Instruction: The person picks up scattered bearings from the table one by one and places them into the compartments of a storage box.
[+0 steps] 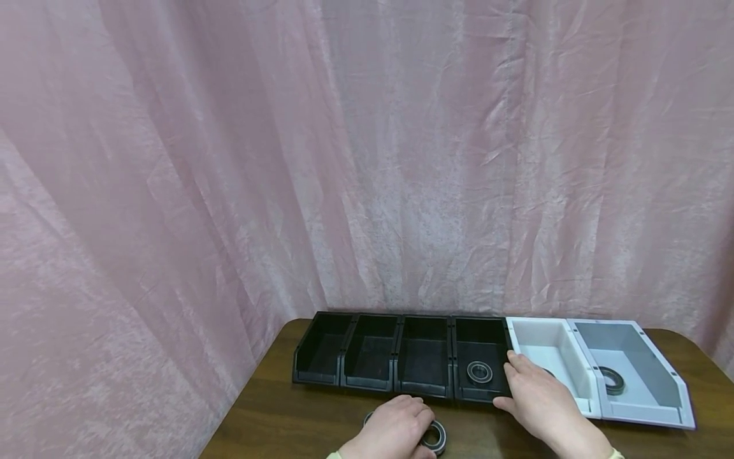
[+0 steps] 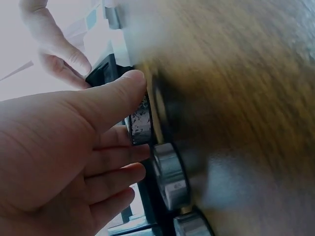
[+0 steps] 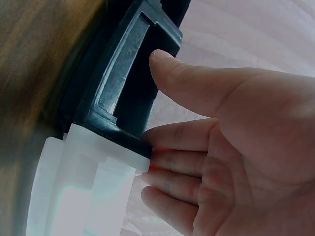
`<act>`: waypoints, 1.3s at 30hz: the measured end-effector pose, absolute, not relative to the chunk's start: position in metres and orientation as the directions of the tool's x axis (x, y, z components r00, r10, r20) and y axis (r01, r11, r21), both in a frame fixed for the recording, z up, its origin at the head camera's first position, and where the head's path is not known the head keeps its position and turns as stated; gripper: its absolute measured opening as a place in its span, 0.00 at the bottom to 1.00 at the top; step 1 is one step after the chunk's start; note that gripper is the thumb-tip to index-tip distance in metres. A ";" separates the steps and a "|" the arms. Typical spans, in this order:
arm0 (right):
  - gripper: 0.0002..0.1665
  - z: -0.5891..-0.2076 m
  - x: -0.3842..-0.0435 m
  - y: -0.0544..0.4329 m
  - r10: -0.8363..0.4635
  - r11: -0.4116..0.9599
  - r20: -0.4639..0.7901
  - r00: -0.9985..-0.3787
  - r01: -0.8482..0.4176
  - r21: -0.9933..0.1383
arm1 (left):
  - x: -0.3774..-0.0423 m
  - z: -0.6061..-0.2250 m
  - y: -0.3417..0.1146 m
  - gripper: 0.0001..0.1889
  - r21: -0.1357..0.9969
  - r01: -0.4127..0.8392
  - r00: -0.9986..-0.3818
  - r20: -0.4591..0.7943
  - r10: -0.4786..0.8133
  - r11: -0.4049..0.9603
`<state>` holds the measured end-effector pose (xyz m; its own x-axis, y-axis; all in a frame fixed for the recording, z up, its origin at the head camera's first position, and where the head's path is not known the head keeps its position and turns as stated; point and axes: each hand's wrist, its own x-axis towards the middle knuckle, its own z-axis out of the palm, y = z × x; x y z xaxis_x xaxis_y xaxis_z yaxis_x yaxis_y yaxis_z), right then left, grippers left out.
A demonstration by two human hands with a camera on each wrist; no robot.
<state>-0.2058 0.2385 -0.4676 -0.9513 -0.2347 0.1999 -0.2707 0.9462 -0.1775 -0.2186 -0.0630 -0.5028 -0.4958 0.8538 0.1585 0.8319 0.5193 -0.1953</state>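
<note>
My left hand [image 1: 392, 428] is low over the table in front of the black bins. In the left wrist view its thumb and index finger pinch a ball bearing [image 2: 141, 123], a metal ring with a speckled rim. Two more bearings [image 2: 172, 179] lie beneath, near the other fingertips. My right hand [image 1: 536, 395], fingers fairly straight and holding nothing, hovers by the wall between the rightmost black bin [image 1: 461, 389] and the white bin [image 1: 593, 376]. One bearing [image 1: 471, 372] lies flat inside that black bin.
Three other black bins [image 1: 367, 384] continue the row leftward. A grey bin [image 1: 654, 414] ends it on the right, with a bearing [image 1: 618, 386] inside. The white bin holds a dark ring, mostly hidden by my right hand. A pink curtain [image 1: 401, 159] hangs behind the wooden table [image 1: 258, 414].
</note>
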 end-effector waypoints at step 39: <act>0.41 -0.468 -0.206 0.238 -0.242 0.944 0.221 -0.945 -0.282 -0.173 | -0.212 -0.474 -0.064 0.29 -0.137 0.677 -0.677 0.269 0.685 0.723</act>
<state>-0.2064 0.2380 -0.4676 -0.9449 -0.2420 0.2206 -0.2821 0.9436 -0.1731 -0.2119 -0.0635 -0.4744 -0.6769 0.6853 0.2686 0.6773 0.7228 -0.1374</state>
